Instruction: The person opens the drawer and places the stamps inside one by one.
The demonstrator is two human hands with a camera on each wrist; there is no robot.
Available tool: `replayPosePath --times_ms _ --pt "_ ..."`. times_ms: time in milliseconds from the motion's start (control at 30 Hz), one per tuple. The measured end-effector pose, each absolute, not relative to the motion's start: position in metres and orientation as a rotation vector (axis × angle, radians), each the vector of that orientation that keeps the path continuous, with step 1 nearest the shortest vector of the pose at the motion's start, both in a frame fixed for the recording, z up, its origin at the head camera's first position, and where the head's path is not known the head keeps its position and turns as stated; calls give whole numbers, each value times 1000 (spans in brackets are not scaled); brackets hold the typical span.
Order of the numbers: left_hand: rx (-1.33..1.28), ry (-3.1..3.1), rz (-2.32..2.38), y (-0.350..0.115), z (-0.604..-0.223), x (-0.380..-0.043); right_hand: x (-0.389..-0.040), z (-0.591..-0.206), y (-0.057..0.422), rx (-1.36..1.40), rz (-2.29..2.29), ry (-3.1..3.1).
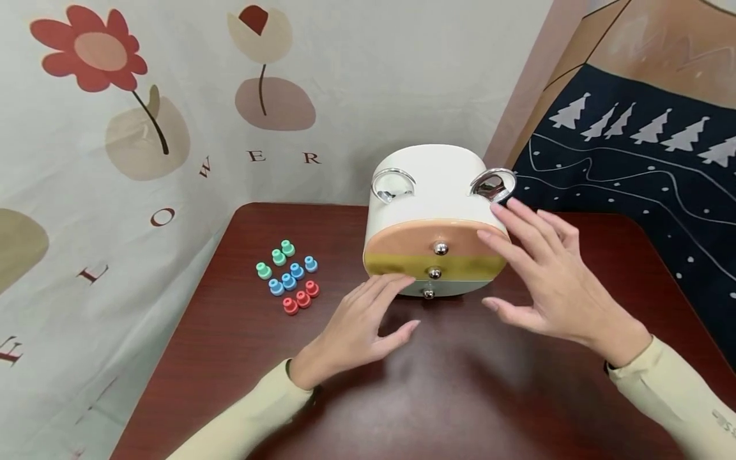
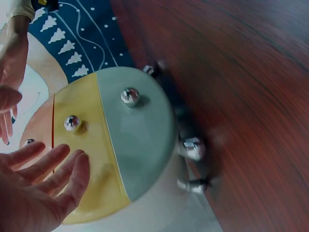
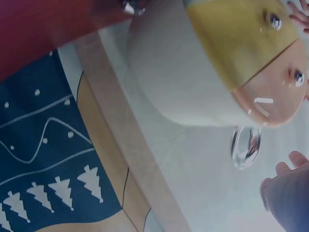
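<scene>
A small white drawer cabinet (image 1: 439, 172) stands on the table, with a peach top drawer (image 1: 397, 244), a yellow middle drawer (image 2: 82, 159) and a grey-green bottom drawer (image 2: 140, 145). Each has a round silver knob (image 1: 441, 248), and all three look closed. Two chrome rings (image 1: 393, 185) stick up from its top like ears. My left hand (image 1: 362, 322) hovers before its lower left front, fingers extended and holding nothing. At the right side my right hand (image 1: 549, 284) is spread, also holding nothing, its fingertips near the right ring; whether they touch the cabinet I cannot tell.
Left of the cabinet lie small stepped pegs in rows: green pegs (image 1: 278, 257), blue pegs (image 1: 289, 281) and red pegs (image 1: 303, 298). The table (image 1: 448, 409) is dark reddish wood. A printed cloth (image 1: 345, 83) hangs behind, and a navy tree-patterned cloth (image 1: 632, 166) is at right.
</scene>
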State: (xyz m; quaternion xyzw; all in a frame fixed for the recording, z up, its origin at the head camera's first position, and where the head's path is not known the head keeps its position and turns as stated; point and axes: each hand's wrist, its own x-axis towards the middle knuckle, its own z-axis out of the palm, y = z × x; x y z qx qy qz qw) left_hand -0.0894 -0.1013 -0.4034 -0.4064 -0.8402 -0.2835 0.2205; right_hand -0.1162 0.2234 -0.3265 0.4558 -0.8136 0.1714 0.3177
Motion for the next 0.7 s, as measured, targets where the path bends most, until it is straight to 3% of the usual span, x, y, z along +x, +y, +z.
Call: replayPosePath --times_ms 300,700 --pt "-1059 -2225 -1036 -77 -397 -101 -142 -305 232 1127 465 -2176" --pt "-809 -2076 -1440 -50 -398 -103 -170 -309 233 1075 740 -2247"
